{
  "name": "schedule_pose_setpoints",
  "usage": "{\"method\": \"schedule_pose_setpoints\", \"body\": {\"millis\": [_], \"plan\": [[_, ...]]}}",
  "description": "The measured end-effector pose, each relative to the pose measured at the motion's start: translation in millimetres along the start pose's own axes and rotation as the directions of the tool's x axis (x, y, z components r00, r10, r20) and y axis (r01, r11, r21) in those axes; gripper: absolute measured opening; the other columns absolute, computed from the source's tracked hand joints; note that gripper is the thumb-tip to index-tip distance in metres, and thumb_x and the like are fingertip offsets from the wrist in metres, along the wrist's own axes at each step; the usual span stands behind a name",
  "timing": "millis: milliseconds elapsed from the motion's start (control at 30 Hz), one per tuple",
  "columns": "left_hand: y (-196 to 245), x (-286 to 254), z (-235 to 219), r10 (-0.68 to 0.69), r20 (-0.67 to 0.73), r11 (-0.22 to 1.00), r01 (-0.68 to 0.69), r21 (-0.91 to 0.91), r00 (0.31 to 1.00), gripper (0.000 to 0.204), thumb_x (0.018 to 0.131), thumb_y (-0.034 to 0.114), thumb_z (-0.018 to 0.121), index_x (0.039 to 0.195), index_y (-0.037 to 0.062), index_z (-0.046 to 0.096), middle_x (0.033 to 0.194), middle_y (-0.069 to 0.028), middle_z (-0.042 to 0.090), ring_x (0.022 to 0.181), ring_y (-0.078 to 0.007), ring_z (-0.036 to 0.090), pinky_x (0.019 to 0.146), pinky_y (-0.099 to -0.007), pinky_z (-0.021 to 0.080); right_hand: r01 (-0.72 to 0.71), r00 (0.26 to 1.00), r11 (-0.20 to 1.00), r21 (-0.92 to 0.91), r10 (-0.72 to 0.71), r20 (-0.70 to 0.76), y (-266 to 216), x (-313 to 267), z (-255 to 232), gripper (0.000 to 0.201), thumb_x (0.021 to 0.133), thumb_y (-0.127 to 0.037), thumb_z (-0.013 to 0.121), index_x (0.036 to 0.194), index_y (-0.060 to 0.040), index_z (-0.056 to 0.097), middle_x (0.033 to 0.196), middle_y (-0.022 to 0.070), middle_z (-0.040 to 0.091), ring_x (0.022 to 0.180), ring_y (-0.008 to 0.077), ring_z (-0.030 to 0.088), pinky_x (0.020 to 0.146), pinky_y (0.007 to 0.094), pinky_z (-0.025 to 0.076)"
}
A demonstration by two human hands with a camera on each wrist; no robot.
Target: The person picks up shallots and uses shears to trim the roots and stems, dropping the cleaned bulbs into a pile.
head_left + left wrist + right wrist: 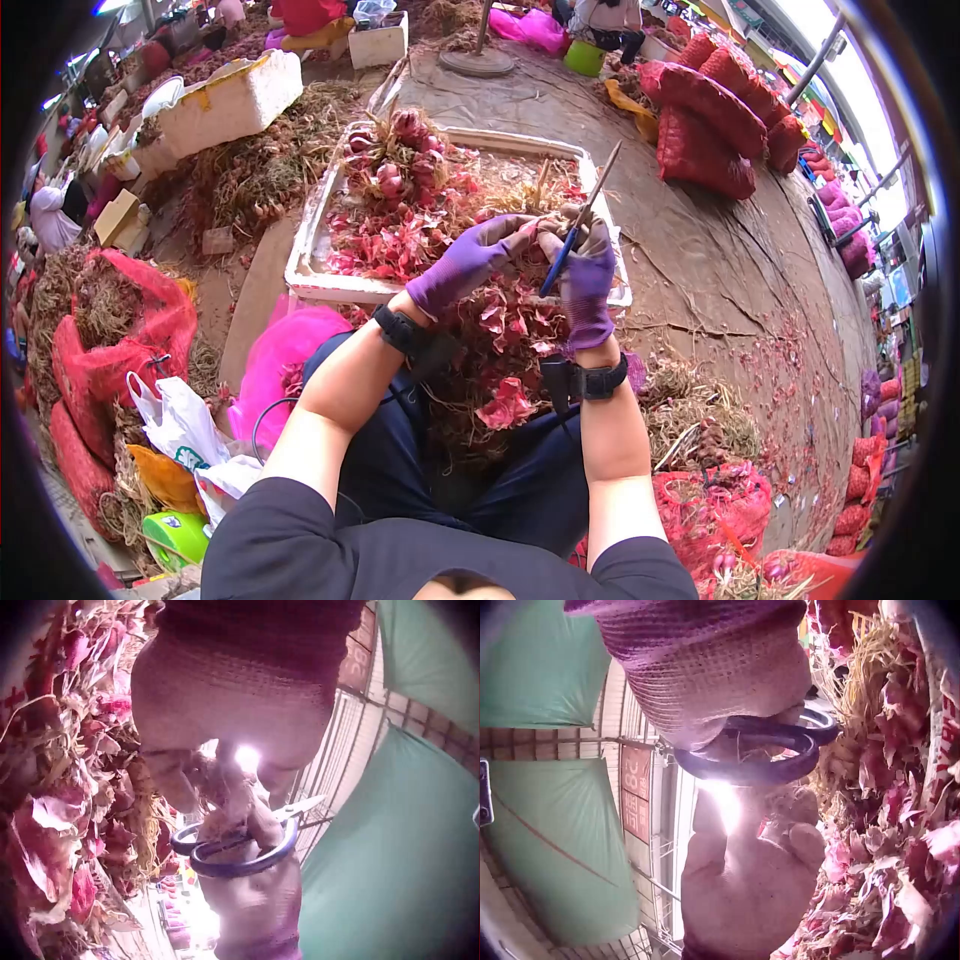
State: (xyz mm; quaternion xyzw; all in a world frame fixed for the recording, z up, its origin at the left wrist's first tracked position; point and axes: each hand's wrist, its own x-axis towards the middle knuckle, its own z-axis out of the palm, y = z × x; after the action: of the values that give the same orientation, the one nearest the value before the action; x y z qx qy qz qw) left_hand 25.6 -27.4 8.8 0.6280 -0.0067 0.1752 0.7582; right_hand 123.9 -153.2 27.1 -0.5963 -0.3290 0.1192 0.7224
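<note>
Tarp-covered ground [700, 270] under foam tray [340, 289]. Above it, your right hand [588, 285] grips blue-handled scissors [559, 262]; left hand [468, 265] pinches small shallot [531, 226], mostly hidden. Likely light, firm, slippery-skinned; hold round belly.

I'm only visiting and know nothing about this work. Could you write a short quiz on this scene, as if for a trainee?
1. What tool does the right hand hold?
2. True or false: the heaped red bulbs lie outside the white tray.
3. Fill the gap: near the wrists, the gloves are ___.

Key: 1. Scissors. 2. False; the bulbs are in the white tray. 3. Purple.
</note>
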Motion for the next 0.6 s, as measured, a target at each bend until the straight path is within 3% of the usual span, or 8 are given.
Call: {"method": "schedule_pose_setpoints", "body": {"millis": [33,67,100,167,233,333,500,600], "plan": [[2,-1,0,-0.101,0.043,0.974,0.107,-0.199,0.994,0.043,0.097,0.019,0.058,0.134,0.0013,0.047,0.120,-0.0049,0.058,0.111,-0.0104,0.055,0.093,-0.0277,0.047,-0.001,1.000,1.000,-0.003,0.001,0.002,-1,-1,2,0.034,0.086,0.000,0.067,0.116,0.0011,0.050,0.093,0.0073,0.066,0.079,0.0123,0.066,0.064,0.0215,0.053],[-2,-1,-1,-0.009,0.011,0.994,0.011,-0.105,1.000,0.038,0.098,0.017,0.056,0.131,0.0000,0.048,0.120,-0.0050,0.059,0.109,-0.0114,0.057,0.094,-0.0277,0.047,-0.037,0.999,0.995,0.096,0.037,0.000,-3,-1,5,0.035,0.086,0.000,0.067,0.116,0.0007,0.050,0.093,0.0078,0.066,0.080,0.0131,0.066,0.065,0.0220,0.053],[-7,0,-3,-0.008,0.008,0.994,0.009,-0.105,1.000,0.038,0.098,0.017,0.056,0.131,0.0000,0.048,0.120,-0.0050,0.059,0.109,-0.0114,0.057,0.094,-0.0277,0.047,-0.073,0.997,0.978,0.197,0.074,0.000,-6,-1,8,0.036,0.085,0.000,0.068,0.116,0.0004,0.049,0.093,0.0084,0.067,0.081,0.0139,0.067,0.065,0.0225,0.053],[-13,5,-4,0.173,0.016,0.982,-0.171,-0.082,0.985,0.039,0.097,0.014,0.057,0.132,-0.0006,0.047,0.120,-0.0053,0.059,0.108,-0.0118,0.058,0.094,-0.0279,0.048,-0.114,0.993,0.976,0.185,0.115,0.009,-16,-2,10,0.039,0.084,-0.001,0.070,0.116,-0.0004,0.048,0.094,0.0092,0.067,0.081,0.0149,0.067,0.064,0.0227,0.053],[-17,5,-4,0.194,-0.006,0.975,-0.193,-0.109,0.981,0.043,0.095,0.011,0.060,0.133,-0.0007,0.045,0.120,-0.0061,0.059,0.106,-0.0123,0.059,0.092,-0.0284,0.049,-0.165,0.986,0.961,0.223,0.166,0.015,-10,-2,8,0.039,0.083,-0.001,0.071,0.115,-0.0006,0.049,0.093,0.0088,0.068,0.079,0.0138,0.066,0.063,0.0220,0.052],[-19,3,-4,0.118,-0.038,0.993,-0.118,-0.014,0.992,0.049,0.093,0.009,0.063,0.137,-0.0001,0.042,0.120,-0.0072,0.059,0.107,-0.0130,0.058,0.092,-0.0295,0.049,-0.143,0.989,0.984,0.108,0.138,0.052,-6,1,-1,0.037,0.083,0.001,0.069,0.115,-0.0012,0.050,0.092,0.0083,0.068,0.077,0.0124,0.066,0.062,0.0214,0.052],[-15,-1,0,0.128,-0.018,0.991,-0.129,-0.034,0.992,0.058,0.089,0.000,0.064,0.141,0.0021,0.039,0.118,-0.0064,0.059,0.106,-0.0136,0.059,0.094,-0.0293,0.049,-0.140,0.988,0.978,0.156,0.128,0.088,-8,1,-4,0.036,0.081,0.002,0.067,0.114,-0.0014,0.052,0.088,0.0070,0.068,0.077,0.0104,0.065,0.060,0.0190,0.050],[-25,3,1,0.199,-0.051,0.977,-0.202,-0.075,0.979,0.059,0.086,-0.002,0.066,0.140,0.0027,0.041,0.115,-0.0047,0.060,0.110,-0.0147,0.057,0.095,-0.0297,0.048,-0.010,0.996,1.000,0.028,0.007,0.085,-9,0,0,0.031,0.080,0.005,0.065,0.108,-0.0005,0.053,0.086,0.0067,0.067,0.076,0.0101,0.065,0.058,0.0202,0.051]]}}
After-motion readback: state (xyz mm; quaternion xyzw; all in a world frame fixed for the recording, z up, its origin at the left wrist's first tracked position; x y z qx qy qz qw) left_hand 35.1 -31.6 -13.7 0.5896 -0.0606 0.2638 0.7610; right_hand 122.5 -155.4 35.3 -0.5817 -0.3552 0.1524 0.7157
